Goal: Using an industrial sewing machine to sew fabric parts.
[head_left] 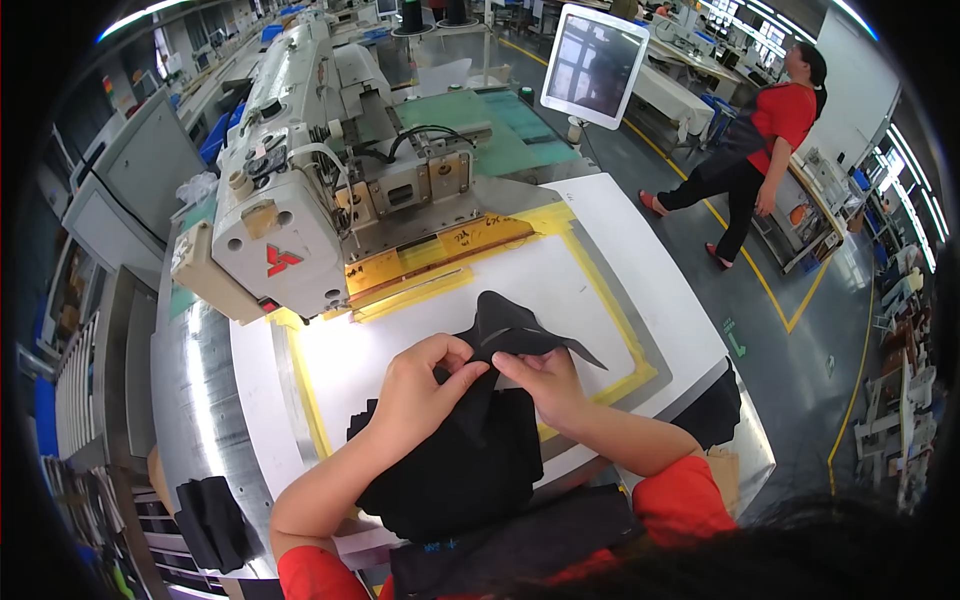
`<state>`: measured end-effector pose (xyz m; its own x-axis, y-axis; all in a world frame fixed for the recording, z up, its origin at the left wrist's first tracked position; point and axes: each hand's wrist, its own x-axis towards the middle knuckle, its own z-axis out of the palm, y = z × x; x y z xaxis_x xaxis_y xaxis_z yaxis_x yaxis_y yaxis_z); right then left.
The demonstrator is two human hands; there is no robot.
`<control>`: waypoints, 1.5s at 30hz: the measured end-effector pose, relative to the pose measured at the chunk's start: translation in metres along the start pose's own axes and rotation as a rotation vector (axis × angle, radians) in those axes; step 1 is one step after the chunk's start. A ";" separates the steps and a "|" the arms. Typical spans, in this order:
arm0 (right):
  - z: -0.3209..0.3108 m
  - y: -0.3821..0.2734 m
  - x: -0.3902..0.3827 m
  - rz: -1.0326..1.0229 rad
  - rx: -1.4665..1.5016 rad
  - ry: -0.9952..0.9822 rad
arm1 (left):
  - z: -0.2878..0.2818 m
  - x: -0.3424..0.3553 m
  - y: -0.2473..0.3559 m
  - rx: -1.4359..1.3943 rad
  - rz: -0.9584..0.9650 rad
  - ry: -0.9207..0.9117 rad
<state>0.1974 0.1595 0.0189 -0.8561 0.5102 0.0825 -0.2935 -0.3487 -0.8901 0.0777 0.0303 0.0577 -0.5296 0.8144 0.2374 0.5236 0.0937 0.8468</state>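
Pinching a black fabric piece (510,335) at its near edge, the left hand (425,385) and right hand (545,380) each kept a closed fingertip grip just above the white surface (560,290). The piece looked light, limp and non-fragile; edge holds suited it.

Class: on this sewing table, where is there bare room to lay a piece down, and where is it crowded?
Bare white panel lies inside the yellow frame, between the sewing machine and the hands. Crowded: near edge, where left hand and right hand pinch black fabric above a black stack.
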 end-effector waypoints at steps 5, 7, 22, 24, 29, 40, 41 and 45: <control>-0.002 -0.009 0.005 0.034 0.027 -0.021 | -0.007 0.003 0.010 0.012 0.111 0.028; -0.008 -0.006 0.005 0.062 0.055 -0.062 | -0.008 0.004 0.010 0.047 0.175 0.011; -0.015 -0.007 0.009 0.443 0.267 -0.189 | -0.008 0.008 0.003 0.222 0.349 -0.018; -0.019 -0.005 0.009 0.513 0.300 -0.243 | -0.008 0.009 0.001 0.234 0.382 -0.032; -0.026 0.004 0.010 0.549 0.286 -0.337 | -0.010 0.011 -0.003 0.242 0.454 -0.063; -0.017 -0.006 0.014 0.441 0.286 -0.226 | -0.018 0.017 -0.005 -0.001 0.262 -0.144; -0.020 -0.004 0.013 0.404 0.281 -0.250 | -0.019 0.018 -0.004 0.000 0.260 -0.169; -0.019 0.000 0.013 0.390 0.255 -0.226 | -0.018 0.016 -0.002 0.050 0.271 -0.169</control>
<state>0.1942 0.1812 0.0113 -0.9848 0.1311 -0.1138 -0.0044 -0.6738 -0.7389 0.0557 0.0326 0.0682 -0.2503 0.8965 0.3657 0.6651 -0.1153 0.7378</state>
